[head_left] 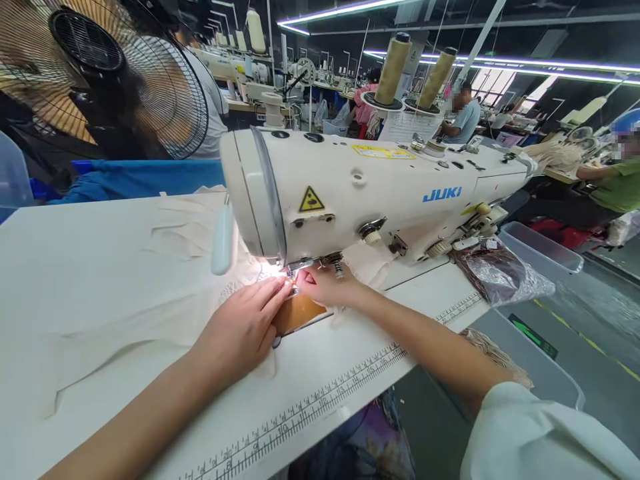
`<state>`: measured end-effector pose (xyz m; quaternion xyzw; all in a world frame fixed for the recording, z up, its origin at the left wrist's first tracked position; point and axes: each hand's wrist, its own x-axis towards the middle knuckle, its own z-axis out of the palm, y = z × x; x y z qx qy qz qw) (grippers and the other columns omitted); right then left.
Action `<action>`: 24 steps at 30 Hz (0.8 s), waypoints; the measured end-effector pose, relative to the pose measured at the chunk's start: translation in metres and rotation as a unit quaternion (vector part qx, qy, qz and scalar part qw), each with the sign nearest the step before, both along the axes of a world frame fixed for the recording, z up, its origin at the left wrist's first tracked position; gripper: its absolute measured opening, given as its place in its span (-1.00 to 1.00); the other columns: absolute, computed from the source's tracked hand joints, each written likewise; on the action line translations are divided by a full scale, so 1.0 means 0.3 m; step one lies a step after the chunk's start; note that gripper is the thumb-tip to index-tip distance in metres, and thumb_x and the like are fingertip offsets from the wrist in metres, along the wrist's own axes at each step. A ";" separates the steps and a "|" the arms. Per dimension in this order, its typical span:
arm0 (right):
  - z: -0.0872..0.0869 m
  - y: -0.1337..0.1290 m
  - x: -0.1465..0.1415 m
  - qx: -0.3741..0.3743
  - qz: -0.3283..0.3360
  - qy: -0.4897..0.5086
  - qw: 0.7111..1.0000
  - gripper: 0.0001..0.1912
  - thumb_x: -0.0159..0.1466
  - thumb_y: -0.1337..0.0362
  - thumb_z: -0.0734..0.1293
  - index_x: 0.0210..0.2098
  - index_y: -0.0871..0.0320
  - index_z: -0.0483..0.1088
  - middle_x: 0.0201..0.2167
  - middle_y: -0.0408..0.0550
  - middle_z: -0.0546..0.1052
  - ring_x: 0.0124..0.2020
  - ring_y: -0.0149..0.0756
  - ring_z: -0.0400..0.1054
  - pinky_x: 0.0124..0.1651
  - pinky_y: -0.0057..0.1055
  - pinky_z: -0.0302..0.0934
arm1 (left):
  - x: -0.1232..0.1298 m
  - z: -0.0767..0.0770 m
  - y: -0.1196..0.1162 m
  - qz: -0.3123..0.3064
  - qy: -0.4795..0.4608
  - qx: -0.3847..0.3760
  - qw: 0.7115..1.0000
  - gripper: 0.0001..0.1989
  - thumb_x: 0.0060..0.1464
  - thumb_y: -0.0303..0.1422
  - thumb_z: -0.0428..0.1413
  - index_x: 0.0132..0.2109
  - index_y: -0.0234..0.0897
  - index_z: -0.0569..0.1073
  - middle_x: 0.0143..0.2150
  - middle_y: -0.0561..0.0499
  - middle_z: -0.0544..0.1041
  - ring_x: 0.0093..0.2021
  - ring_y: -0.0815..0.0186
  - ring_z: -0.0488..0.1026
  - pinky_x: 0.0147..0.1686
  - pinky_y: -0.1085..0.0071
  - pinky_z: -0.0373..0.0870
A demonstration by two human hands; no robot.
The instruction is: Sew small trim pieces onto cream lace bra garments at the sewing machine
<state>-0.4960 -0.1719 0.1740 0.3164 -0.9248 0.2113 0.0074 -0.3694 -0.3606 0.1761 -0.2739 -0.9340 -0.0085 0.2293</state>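
Observation:
A white sewing machine (320, 193) stands over the table, its lamp lighting the needle area. Pale cream fabric (145, 327) spreads from the left of the table to under the machine head. My left hand (245, 323) lies on this fabric, fingers stretched out and close together, their tips beside the presser foot. Just right of the needle, my right hand (323, 283) is closed in a pinch on the fabric's edge; its fingertips are partly hidden under the machine. An orange-brown plate (299, 313) shows between the hands. More cream fabric (367, 260) lies behind my right wrist.
A printed ruler (320, 403) runs along the table's front edge. On the right are a plastic bag with brown material (500, 270) and a clear bin (543, 247). A large fan (100, 73) stands at the left. Thread cones (393, 70) rise behind; other people sit farther back.

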 end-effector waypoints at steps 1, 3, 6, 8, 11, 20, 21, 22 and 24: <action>0.006 0.010 0.009 0.008 0.006 0.001 1.000 -0.77 0.39 0.17 0.17 -0.25 -0.01 0.45 -0.49 -0.18 0.46 -0.37 -0.31 0.34 -0.23 -0.43 0.25 | 0.001 0.000 0.001 0.002 0.002 -0.005 1.000 -0.46 0.14 -0.51 -0.12 0.23 -0.50 0.41 0.22 -0.29 0.49 0.14 -0.02 0.48 0.03 0.07 0.53; 0.019 0.028 0.032 0.025 0.016 0.005 1.000 -0.78 0.39 0.14 0.17 -0.21 -0.01 0.44 -0.44 -0.17 0.48 -0.32 -0.32 0.36 -0.18 -0.45 0.23 | 0.002 0.000 0.002 0.006 0.001 -0.009 1.000 -0.45 0.13 -0.50 -0.12 0.24 -0.49 0.41 0.22 -0.29 0.50 0.13 -0.01 0.48 0.04 0.08 0.52; 0.031 0.039 0.068 0.049 0.021 0.020 0.998 -0.77 0.39 0.14 0.17 -0.14 0.01 0.44 -0.32 -0.14 0.52 -0.24 -0.31 0.38 -0.12 -0.43 0.18 | 0.003 -0.001 0.003 0.009 -0.004 -0.011 1.000 -0.45 0.14 -0.50 -0.11 0.25 -0.49 0.40 0.23 -0.29 0.48 0.16 0.00 0.46 0.08 0.09 0.49; 0.033 0.038 0.086 0.063 0.020 0.028 0.997 -0.75 0.38 0.18 0.15 -0.12 0.02 0.44 -0.28 -0.11 0.53 -0.21 -0.29 0.38 -0.11 -0.41 0.16 | 0.004 -0.001 0.004 0.009 -0.004 -0.013 1.000 -0.44 0.14 -0.49 -0.11 0.26 -0.51 0.39 0.24 -0.31 0.48 0.17 -0.02 0.45 0.08 0.08 0.48; 0.031 0.034 0.102 0.096 0.008 0.061 0.994 -0.70 0.40 0.25 0.10 -0.12 0.00 0.45 -0.28 -0.11 0.54 -0.20 -0.28 0.39 -0.10 -0.38 0.13 | 0.006 0.001 0.006 0.010 -0.005 -0.016 1.000 -0.44 0.14 -0.49 -0.11 0.26 -0.53 0.38 0.24 -0.32 0.47 0.17 -0.03 0.44 0.08 0.07 0.48; 0.047 0.020 0.102 0.114 -0.013 0.091 0.989 -0.66 0.42 0.29 0.07 -0.19 0.02 0.47 -0.34 -0.12 0.55 -0.22 -0.32 0.38 -0.18 -0.43 0.07 | 0.004 -0.003 0.005 0.026 -0.039 -0.008 0.999 -0.39 0.12 -0.48 -0.10 0.32 -0.43 0.33 0.27 -0.26 0.45 0.22 0.00 0.41 0.15 0.11 0.42; 0.054 0.015 0.098 0.112 -0.017 0.081 0.990 -0.68 0.41 0.28 0.09 -0.22 0.02 0.47 -0.37 -0.13 0.54 -0.26 -0.33 0.37 -0.21 -0.44 0.05 | 0.004 -0.003 0.005 0.025 -0.037 -0.010 0.999 -0.39 0.12 -0.48 -0.10 0.32 -0.44 0.33 0.26 -0.26 0.45 0.21 0.00 0.41 0.15 0.11 0.42; 0.060 0.011 0.095 0.110 -0.018 0.071 0.991 -0.69 0.40 0.27 0.10 -0.23 0.02 0.48 -0.39 -0.14 0.54 -0.29 -0.34 0.37 -0.23 -0.44 0.04 | 0.004 -0.003 0.005 0.023 -0.033 -0.012 0.999 -0.39 0.11 -0.49 -0.10 0.32 -0.46 0.33 0.25 -0.27 0.46 0.20 0.00 0.42 0.15 0.11 0.42; 0.070 0.002 0.088 0.097 -0.016 0.053 0.994 -0.71 0.39 0.25 0.12 -0.24 0.03 0.48 -0.39 -0.14 0.55 -0.30 -0.35 0.37 -0.24 -0.45 0.03 | 0.004 -0.003 0.007 0.018 -0.022 -0.015 0.999 -0.40 0.11 -0.49 -0.10 0.30 -0.52 0.34 0.24 -0.31 0.46 0.19 -0.02 0.42 0.14 0.10 0.43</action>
